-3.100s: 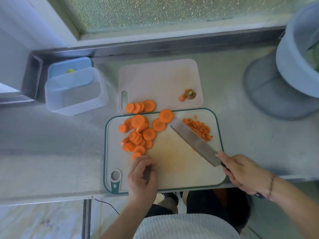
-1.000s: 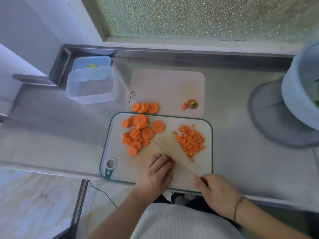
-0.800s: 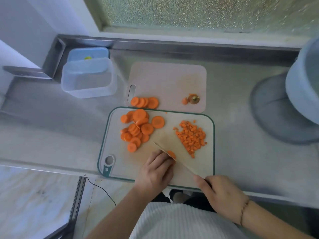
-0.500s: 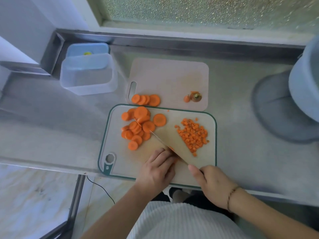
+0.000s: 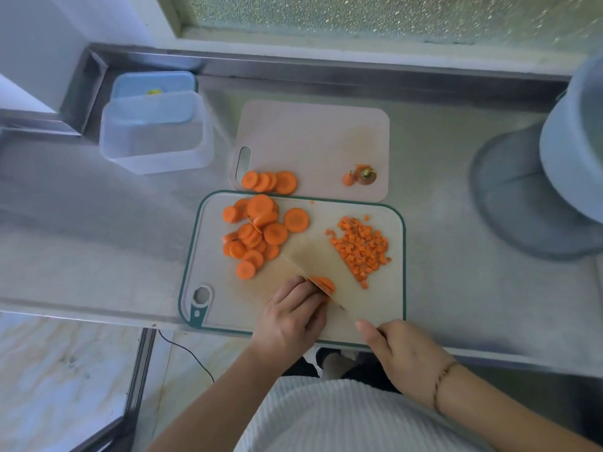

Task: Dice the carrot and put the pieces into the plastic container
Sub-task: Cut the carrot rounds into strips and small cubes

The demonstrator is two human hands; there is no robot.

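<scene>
My left hand [image 5: 290,316] now pins a fresh orange carrot slice [image 5: 323,283], right hand [image 5: 404,357] gripping the steel knife [image 5: 313,282] cutting it, so dicing continues

Round orange carrot slices [image 5: 253,238] lie in a heap on the left of the green-edged cutting board [image 5: 396,288]. Small diced carrot pieces [image 5: 360,247] sit in a pile on its right. The clear plastic container [image 5: 156,138] stands open on the tabletop [image 5: 440,256], far left.
</scene>
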